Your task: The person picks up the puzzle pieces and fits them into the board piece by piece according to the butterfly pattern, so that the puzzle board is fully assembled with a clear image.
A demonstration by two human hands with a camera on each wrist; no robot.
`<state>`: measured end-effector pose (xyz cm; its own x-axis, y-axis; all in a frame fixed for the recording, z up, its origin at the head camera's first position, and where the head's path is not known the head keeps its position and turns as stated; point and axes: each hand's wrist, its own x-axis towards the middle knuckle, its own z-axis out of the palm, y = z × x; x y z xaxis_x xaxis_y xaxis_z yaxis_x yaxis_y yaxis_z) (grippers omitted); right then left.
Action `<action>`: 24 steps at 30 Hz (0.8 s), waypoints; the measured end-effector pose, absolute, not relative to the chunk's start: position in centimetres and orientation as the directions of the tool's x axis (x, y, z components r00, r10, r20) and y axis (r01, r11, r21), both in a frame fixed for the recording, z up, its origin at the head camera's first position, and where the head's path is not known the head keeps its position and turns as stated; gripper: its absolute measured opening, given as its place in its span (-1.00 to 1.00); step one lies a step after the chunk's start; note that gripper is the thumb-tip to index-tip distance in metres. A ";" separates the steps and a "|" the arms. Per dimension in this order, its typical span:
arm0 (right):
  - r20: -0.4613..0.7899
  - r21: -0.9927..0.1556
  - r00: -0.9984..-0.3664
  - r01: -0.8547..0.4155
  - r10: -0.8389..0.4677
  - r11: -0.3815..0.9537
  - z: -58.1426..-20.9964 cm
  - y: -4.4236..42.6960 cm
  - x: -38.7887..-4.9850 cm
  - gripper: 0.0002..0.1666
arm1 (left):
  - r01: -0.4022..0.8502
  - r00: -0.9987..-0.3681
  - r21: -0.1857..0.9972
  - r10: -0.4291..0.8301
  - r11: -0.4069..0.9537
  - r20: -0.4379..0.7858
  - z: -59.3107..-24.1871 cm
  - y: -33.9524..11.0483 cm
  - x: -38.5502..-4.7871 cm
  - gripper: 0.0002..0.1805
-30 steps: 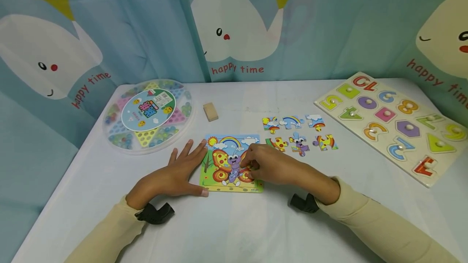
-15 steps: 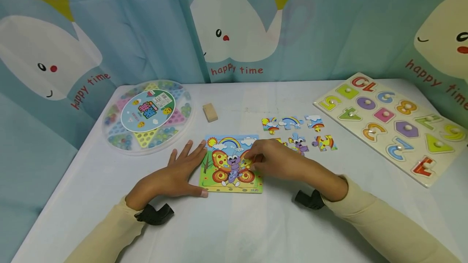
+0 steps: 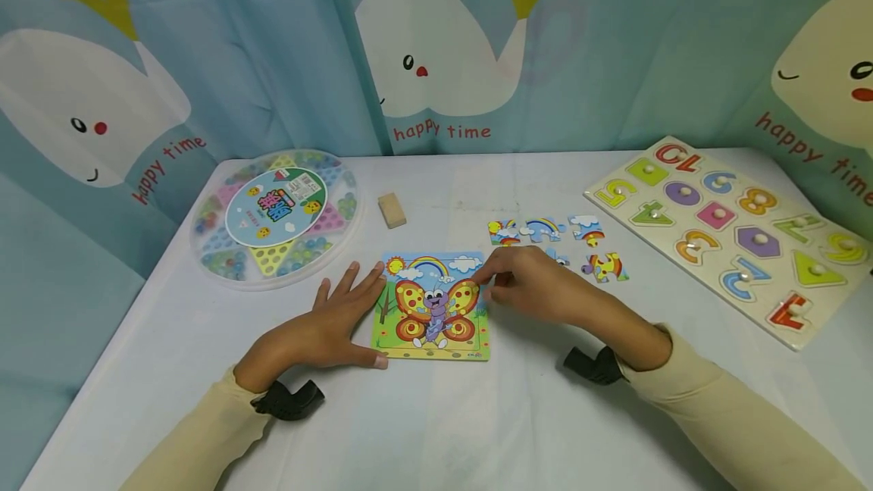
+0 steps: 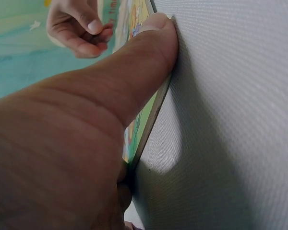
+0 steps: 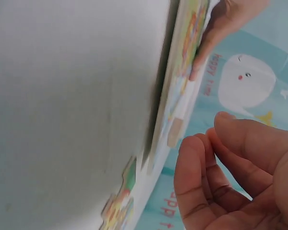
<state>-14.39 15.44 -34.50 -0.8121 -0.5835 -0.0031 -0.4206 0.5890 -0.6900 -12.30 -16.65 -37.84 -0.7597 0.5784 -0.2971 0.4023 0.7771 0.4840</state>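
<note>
A small puzzle board (image 3: 436, 317) with a butterfly, rainbow and sun printed on it lies flat at the table's middle. My left hand (image 3: 326, 330) rests at its left side, fingers spread, fingertips at the left edge and the thumb near the front left corner. Over the upper right edge of the board is my right hand (image 3: 539, 283), its fingers loosely bent; in the right wrist view nothing shows between the fingertips. Several loose jigsaw pieces lie right of the board, among them a sun piece (image 3: 504, 232) and a spotted-wing piece (image 3: 607, 267). My right hand hides part of the nearer row.
A round marble game case (image 3: 276, 214) stands at the back left, a tan wooden block (image 3: 392, 210) beside it. At the right lies a number-and-shape peg board (image 3: 736, 237). A whale-print curtain (image 3: 286, 44) hangs behind the white table (image 3: 436, 430).
My right hand has moved right and slightly away from me, off the butterfly's right wing, and now covers more of the near-row pieces. The left hand stays where it was.
</note>
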 end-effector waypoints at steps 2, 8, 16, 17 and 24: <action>0.013 -0.686 -0.818 -0.426 -0.576 0.590 -34.5 15.8 -14.5 -0.72 | 0.406 -0.759 0.485 0.582 0.775 -0.294 -37.8 -16.7 -12.3 0.24; 0.058 -0.667 -0.831 -0.444 -0.553 0.598 -35.0 16.4 -14.9 -0.75 | 0.406 -0.756 0.492 0.585 0.770 -0.291 -37.8 -16.8 -12.3 0.23; 0.065 -0.655 -0.857 -0.423 -0.511 0.626 -35.5 17.3 -15.3 -0.77 | 0.401 -0.757 0.497 0.584 0.770 -0.294 -37.9 -16.8 -12.2 0.23; 0.065 -0.653 -0.856 -0.424 -0.512 0.627 -35.5 17.4 -15.3 -0.76 | 0.400 -0.758 0.497 0.583 0.770 -0.294 -37.9 -16.8 -12.2 0.23; 0.083 -0.648 -0.863 -0.427 -0.499 0.630 -35.4 18.4 -15.8 -0.76 | 0.398 -0.761 0.489 0.577 0.776 -0.296 -37.9 -16.7 -12.2 0.24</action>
